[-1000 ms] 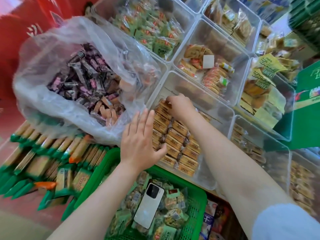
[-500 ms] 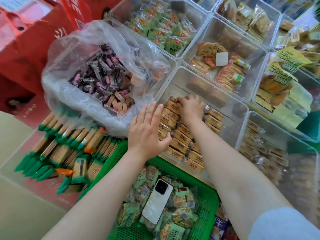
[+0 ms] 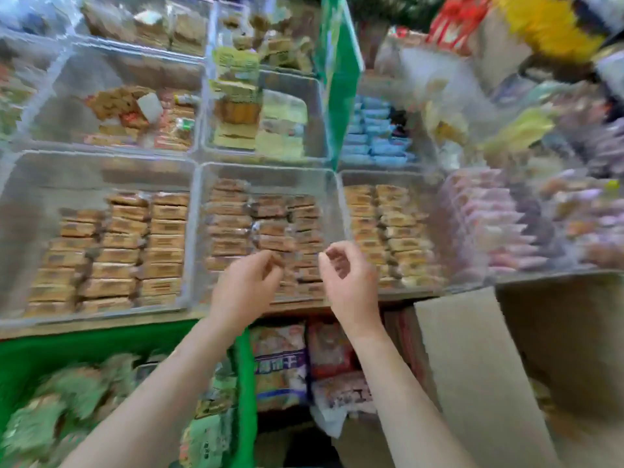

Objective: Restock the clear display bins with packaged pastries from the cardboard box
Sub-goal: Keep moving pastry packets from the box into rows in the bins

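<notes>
Three clear bins line the front row, all holding rows of brown packaged pastries: a left bin, a middle bin and a right bin. My left hand and my right hand hover side by side over the front edge of the middle bin. Both have loosely curled fingers, and I see nothing held in either. The pastries lie just beyond my fingertips. A cardboard box with an open flap stands at the lower right. The view is blurred.
A green basket with green packets sits at the lower left. Snack bags are stacked under the shelf edge. Back-row bins hold mixed packets, and a green divider stands upright. Pink packs fill the far right.
The view has swung right, so the plastic bag is out of sight. My right hand has come out of the left pastry bin, and both hands now hover at the neighbouring bin's front.
</notes>
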The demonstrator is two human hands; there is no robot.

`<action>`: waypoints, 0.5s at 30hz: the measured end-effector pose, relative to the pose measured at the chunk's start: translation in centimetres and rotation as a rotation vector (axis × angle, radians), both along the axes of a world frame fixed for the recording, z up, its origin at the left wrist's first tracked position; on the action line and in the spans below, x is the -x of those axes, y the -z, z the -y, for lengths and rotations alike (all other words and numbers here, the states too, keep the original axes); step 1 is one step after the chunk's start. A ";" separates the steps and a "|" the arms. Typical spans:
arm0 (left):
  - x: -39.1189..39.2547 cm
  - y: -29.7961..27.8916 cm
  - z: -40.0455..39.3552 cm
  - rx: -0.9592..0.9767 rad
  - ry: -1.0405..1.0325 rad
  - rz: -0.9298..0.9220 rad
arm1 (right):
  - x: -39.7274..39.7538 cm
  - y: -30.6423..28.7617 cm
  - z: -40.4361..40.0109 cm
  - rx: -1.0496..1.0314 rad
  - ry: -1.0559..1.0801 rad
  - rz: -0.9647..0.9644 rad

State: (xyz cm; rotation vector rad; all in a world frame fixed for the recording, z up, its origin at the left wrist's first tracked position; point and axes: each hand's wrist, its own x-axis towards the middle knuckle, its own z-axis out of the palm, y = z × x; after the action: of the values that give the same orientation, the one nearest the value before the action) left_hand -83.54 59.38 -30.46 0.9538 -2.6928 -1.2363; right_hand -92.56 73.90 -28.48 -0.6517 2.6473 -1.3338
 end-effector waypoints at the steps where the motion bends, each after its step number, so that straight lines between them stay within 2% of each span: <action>1: 2.2 -0.4 -3.6 -0.044 0.046 -0.014 | 1.8 -1.0 -4.0 0.018 0.094 -0.004; 5: 9.7 -0.5 -17.8 -0.221 0.169 -0.043 | 8.7 -3.1 -19.7 0.047 0.453 -0.091; 7: 12.3 -0.4 -24.3 -0.283 0.209 -0.063 | 11.9 -2.2 -27.0 -0.024 0.580 -0.080; 9: 14.3 -0.7 -29.9 -0.390 0.206 -0.065 | 14.7 -0.5 -33.0 -0.192 0.542 0.130; 12: 16.5 -0.5 -35.3 -0.504 0.131 0.013 | 17.7 3.5 -39.0 -0.614 0.318 0.602; 15: 17.5 0.5 -37.0 -0.598 0.023 0.000 | 19.4 8.1 -41.7 -0.822 0.196 0.791</action>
State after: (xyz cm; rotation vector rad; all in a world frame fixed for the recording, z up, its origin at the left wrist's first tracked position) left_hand -101.08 96.39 -31.01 0.9522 -2.3638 -2.1024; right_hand -112.01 115.57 -36.58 0.2159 2.2623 -0.2868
